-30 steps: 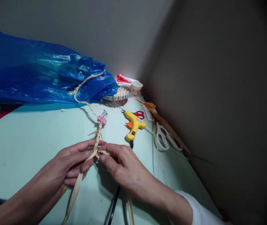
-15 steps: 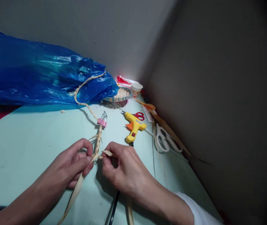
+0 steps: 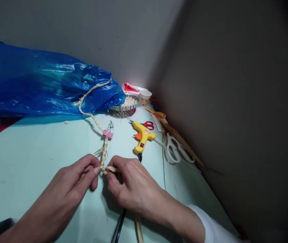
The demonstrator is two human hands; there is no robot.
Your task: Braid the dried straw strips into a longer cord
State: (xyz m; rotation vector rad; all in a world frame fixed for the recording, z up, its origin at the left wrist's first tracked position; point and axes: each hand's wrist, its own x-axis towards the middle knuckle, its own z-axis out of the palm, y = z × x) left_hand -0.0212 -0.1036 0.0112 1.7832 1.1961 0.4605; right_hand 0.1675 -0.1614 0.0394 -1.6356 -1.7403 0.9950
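A pale plaited cord [image 3: 103, 153] of flat dried-plant strips runs from the blue bag down to my fingers, with short frayed ends sticking out at its side. A pink binder clip [image 3: 108, 134] grips it partway along. My left hand [image 3: 80, 179] pinches the lower end of the braid between thumb and fingertips. Just to the right, my right hand [image 3: 131, 182] is closed on a folded pale strip [image 3: 112, 169] that comes off that same end. A longer strip [image 3: 139, 229] hangs below my right wrist.
A yellow glue gun [image 3: 144, 136] lies beyond my right hand, red-handled scissors [image 3: 149, 125] behind it. White-handled scissors [image 3: 175, 150] rest near the right wall. Farther back are a blue plastic bag [image 3: 45, 84], a woven basket [image 3: 127, 103] and a paper cup [image 3: 145, 97].
The long strip that trailed down from my left hand no longer shows there. My left fingers have closed in tighter at the braid's end, and my right hand stays beside it.
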